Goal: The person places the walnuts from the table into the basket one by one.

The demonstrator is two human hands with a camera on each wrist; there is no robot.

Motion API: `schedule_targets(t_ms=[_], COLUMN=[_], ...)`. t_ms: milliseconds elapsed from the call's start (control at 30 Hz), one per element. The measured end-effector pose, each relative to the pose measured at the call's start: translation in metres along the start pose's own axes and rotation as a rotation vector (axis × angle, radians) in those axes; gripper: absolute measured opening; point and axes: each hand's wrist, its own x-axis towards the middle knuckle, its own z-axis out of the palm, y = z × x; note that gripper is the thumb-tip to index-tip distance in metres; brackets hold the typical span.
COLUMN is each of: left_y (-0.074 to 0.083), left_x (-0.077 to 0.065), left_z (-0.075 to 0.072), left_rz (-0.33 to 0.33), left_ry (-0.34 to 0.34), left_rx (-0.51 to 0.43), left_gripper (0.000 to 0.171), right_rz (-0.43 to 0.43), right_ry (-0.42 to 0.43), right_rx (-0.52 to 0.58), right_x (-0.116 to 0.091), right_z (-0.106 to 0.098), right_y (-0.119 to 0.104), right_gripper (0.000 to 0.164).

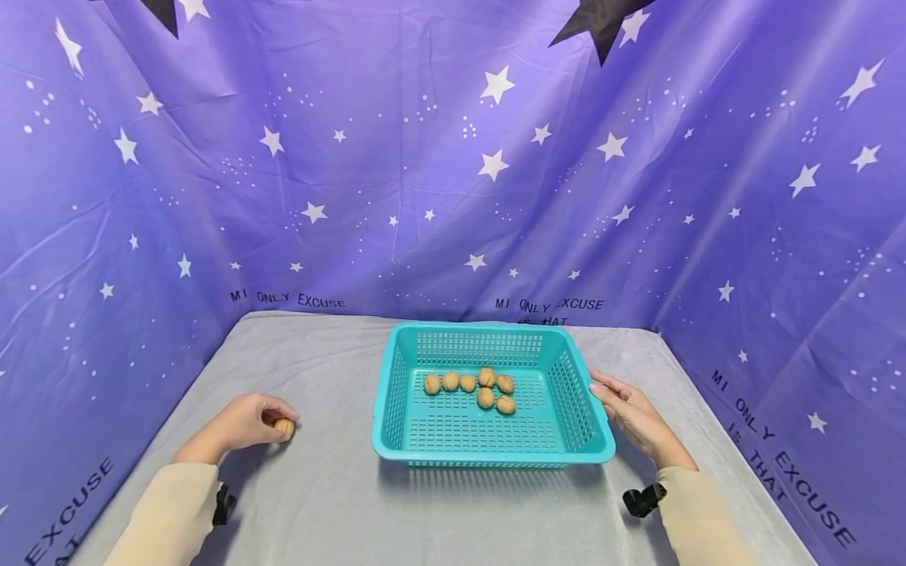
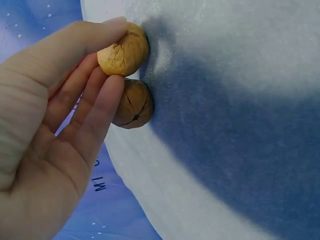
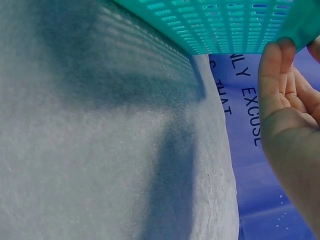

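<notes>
On the left, my left hand (image 1: 244, 424) pinches a tan walnut (image 2: 125, 50), with the thumb over its top in the left wrist view. A second, darker walnut (image 2: 135, 106) lies right against the first, partly behind a fingertip; the head view shows only one walnut (image 1: 285, 427) at this hand. My right hand (image 1: 633, 413) grips the right rim of a turquoise plastic basket (image 1: 488, 456), thumb on the inner side of the view and fingers along the outside wall. Several walnuts (image 1: 485, 398) sit in the basket, grouped around its middle.
A grey cloth covers the table (image 1: 318, 503). Purple curtains (image 1: 439, 196) with white stars and lettering stand close behind it and at both sides. A black wrist camera (image 1: 644, 500) hangs by the right sleeve, another camera (image 1: 223, 504) by the left.
</notes>
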Motion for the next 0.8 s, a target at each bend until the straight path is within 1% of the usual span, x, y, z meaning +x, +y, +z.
schedule_targets(t_ms=[133, 333, 433, 500, 600, 700, 800], left_y=[0.001, 0.006, 0.013, 0.021, 0.035, 0.048, 0.06], left_x=[0.001, 0.005, 0.011, 0.016, 0.025, 0.036, 0.046], left_z=[-0.001, -0.006, -0.012, -0.019, -0.03, -0.04, -0.046], left_rz=[-0.029, -0.033, -0.042, -0.04, -0.012, 0.055, 0.113], left_ry=[-0.012, -0.014, -0.015, -0.023, -0.021, -0.002, 0.02], left_rx=[-0.046, -0.125, -0.158, -0.18, -0.191, -0.208, -0.208], left_gripper=[0.023, 0.026, 0.03, 0.031, 0.031, 0.031, 0.031], right_rz=[0.006, 0.005, 0.004, 0.005, 0.005, 0.005, 0.006], right_ry=[0.003, -0.001, -0.005, -0.006, -0.003, -0.001, -0.002], right_rx=[0.0, 0.001, 0.009, 0.011, 0.007, 0.004, 0.004], right_x=[0.0, 0.0, 0.0, 0.0, 0.0, 0.0, 0.0], right_z=[0.0, 0.0, -0.001, -0.001, -0.001, 0.0, 0.0], right_y=[0.0, 0.0, 0.0, -0.001, -0.001, -0.001, -0.001], right_gripper=[0.065, 0.065, 0.066, 0.066, 0.066, 0.066, 0.066])
